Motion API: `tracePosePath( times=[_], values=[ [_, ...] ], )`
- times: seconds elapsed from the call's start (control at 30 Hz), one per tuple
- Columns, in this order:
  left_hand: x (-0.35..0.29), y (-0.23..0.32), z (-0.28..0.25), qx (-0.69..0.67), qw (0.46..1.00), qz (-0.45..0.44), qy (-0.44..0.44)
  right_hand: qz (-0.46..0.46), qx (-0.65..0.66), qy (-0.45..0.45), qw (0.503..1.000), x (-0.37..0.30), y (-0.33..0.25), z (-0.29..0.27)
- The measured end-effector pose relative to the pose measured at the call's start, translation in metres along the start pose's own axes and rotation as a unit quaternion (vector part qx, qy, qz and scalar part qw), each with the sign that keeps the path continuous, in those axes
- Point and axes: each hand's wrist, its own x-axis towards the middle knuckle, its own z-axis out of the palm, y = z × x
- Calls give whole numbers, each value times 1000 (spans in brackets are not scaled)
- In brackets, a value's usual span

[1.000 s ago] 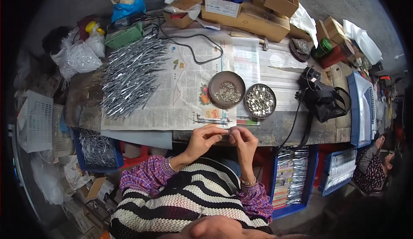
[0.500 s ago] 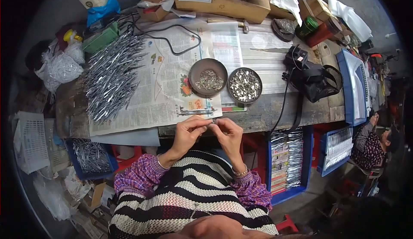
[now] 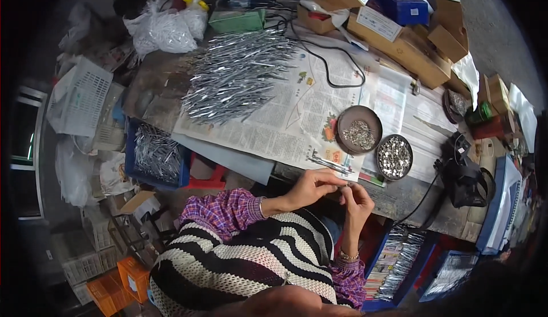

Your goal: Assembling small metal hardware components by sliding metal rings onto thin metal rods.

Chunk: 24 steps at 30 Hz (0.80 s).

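My left hand [image 3: 314, 190] and my right hand [image 3: 357, 204] meet in front of the table's near edge. Both are closed, fingertips pinched together around something too small to make out. Just beyond them, several slim silver metal pieces [image 3: 330, 163] lie on the newspaper [image 3: 274, 137]. A brown round bowl [image 3: 343, 144] with small metal parts stands past these. To its right is a dark round dish [image 3: 409, 167] holding shiny little metal pieces. A big heap of slim, pointed silver metal pieces [image 3: 237, 77] covers the newspaper's left part.
Under the table edge, a blue bin [image 3: 185, 166] of silver pieces stands at left and a blue tray [image 3: 419, 260] at right. A black cable [image 3: 328, 69] loops over the newspaper. Cardboard boxes [image 3: 419, 54] line the back; a black strapped device [image 3: 465, 180] lies at right.
The view has swung to the left, so the table and its contents appear turned and farther right. My hands stay pinched together near the table edge.
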Motion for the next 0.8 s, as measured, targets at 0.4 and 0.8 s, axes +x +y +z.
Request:
tracePosePath(
  times=[0.4, 0.8],
  values=[
    [4, 4, -7, 14, 1000, -6, 3, -13, -90, -49, 995, 8, -9, 7],
    [3, -2, -2, -163, 977, -139, -10, 100, 99, -42, 989, 6, 1, -8]
  ],
)
